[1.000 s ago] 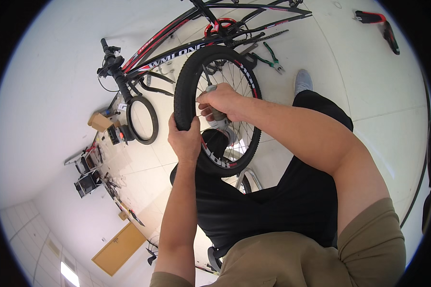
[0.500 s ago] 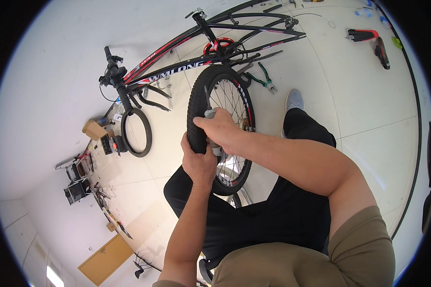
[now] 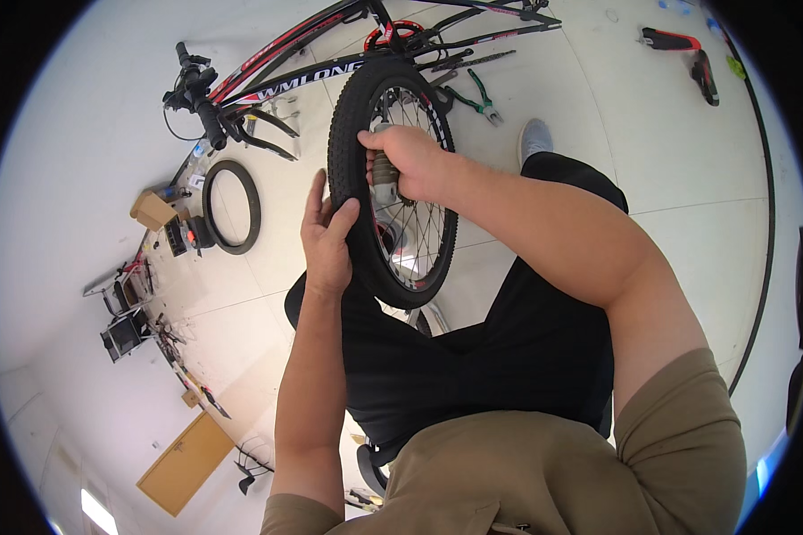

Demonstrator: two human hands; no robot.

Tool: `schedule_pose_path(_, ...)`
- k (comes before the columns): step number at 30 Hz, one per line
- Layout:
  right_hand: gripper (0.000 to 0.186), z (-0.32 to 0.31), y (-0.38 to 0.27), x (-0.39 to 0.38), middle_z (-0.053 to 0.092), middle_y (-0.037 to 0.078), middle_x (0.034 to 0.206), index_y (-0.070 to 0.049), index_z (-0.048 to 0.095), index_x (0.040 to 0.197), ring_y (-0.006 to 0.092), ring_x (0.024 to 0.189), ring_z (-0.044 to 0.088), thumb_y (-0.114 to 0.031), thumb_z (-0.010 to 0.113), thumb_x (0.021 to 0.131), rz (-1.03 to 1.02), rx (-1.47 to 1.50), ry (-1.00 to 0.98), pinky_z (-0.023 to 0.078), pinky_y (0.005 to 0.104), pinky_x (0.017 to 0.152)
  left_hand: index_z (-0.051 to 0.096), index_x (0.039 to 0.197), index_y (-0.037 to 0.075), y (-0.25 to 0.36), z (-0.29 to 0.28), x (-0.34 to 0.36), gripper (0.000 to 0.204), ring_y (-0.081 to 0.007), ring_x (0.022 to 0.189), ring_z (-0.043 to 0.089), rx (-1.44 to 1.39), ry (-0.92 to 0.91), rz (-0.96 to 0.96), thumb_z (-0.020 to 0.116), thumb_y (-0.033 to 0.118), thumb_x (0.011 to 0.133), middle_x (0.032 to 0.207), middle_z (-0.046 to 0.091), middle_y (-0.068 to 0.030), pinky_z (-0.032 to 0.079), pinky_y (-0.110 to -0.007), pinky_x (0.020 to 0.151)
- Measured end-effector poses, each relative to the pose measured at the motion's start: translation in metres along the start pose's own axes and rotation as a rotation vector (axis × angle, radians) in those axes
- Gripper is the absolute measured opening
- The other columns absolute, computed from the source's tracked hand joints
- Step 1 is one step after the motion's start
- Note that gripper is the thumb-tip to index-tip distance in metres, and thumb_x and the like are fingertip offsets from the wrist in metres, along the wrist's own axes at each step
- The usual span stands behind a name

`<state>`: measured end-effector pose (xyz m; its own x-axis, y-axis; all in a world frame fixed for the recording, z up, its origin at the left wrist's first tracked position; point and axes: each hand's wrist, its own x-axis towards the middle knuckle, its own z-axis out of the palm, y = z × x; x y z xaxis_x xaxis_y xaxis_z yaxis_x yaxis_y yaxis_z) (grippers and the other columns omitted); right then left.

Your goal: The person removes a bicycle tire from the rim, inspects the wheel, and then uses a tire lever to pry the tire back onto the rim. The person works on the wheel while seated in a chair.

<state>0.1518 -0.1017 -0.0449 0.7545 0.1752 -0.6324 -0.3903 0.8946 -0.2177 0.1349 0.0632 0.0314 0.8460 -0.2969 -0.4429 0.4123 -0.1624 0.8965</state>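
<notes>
A bicycle wheel with a black knobbly tyre point(image 3: 347, 147) stands upright before my knees. My right hand point(image 3: 408, 160) is closed round the ribbed grey handle of a screwdriver point(image 3: 384, 175), at the rim and spokes on the wheel's right side. The screwdriver's tip is hard to make out against the rim. My left hand point(image 3: 328, 245) lies along the tyre's left side, thumb against the tread and forefinger stretched up, apart from the thumb. Its other fingers are partly hidden.
Beyond the wheel lies a black and red bicycle frame point(image 3: 303, 78), with green-handled pliers point(image 3: 486, 107) near it. A loose tyre point(image 3: 252, 209) and cardboard box point(image 3: 153, 210) are at left. A red and black tool point(image 3: 674, 41) lies far right.
The wheel and most of the scene sit higher and further left in view. My left hand has loosened from the tyre, its forefinger now stretched up. My right hand still grips the screwdriver.
</notes>
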Motion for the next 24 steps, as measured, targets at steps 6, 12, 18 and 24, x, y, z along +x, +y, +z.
schedule_pose_path(6, 0.014, -0.018, -0.009, 0.019, 0.054, 0.007, 0.075, -0.004, 0.053, 0.087, 0.0220, 0.065, 0.055, -0.013, 0.061, 0.095, 0.041, 0.237, -0.176, 0.052, 0.0390, 0.061, 0.014, 0.155, 0.000, -0.051, 0.002, -0.067, 0.087, -0.0225, 0.117, 0.056, 0.491, 0.092, 0.216, 0.071, 0.004, 0.089, 0.132, 0.054, -0.0170, 0.046, -0.033, 0.100)
schedule_pose_path(12, 0.019, 0.004, -0.025, -0.015, 0.056, 0.008, 0.072, -0.005, 0.052, 0.088, 0.0203, 0.054, 0.054, -0.017, 0.065, 0.094, -0.117, 0.032, 0.025, 0.048, 0.0378, 0.048, 0.029, 0.147, -0.004, -0.087, -0.015, -0.065, 0.070, -0.0143, 0.106, 0.059, 0.347, 0.301, 0.181, 0.069, 0.000, 0.090, 0.124, 0.059, -0.0114, 0.049, -0.027, 0.091)
schedule_pose_path(18, 0.008, -0.011, -0.027, -0.012, 0.056, 0.010, 0.066, -0.001, 0.056, 0.080, 0.0205, 0.051, 0.053, -0.008, 0.059, 0.082, -0.191, -0.375, 0.190, 0.042, 0.0374, 0.042, 0.034, 0.144, -0.004, -0.039, 0.001, -0.036, 0.062, -0.0135, 0.096, 0.062, 0.259, 0.336, 0.139, 0.067, -0.001, 0.091, 0.111, 0.065, -0.0100, 0.050, -0.026, 0.085)
schedule_pose_path(24, 0.019, -0.018, -0.025, -0.006, 0.064, 0.017, 0.073, 0.006, 0.064, 0.087, 0.0274, 0.058, 0.061, -0.008, 0.053, 0.079, -0.220, -0.684, 0.185, 0.048, 0.0423, 0.050, 0.036, 0.144, -0.004, -0.026, -0.019, -0.018, 0.061, -0.0110, 0.087, 0.063, 0.199, 0.277, 0.102, 0.066, 0.001, 0.092, 0.104, 0.066, -0.0088, 0.052, -0.024, 0.077)
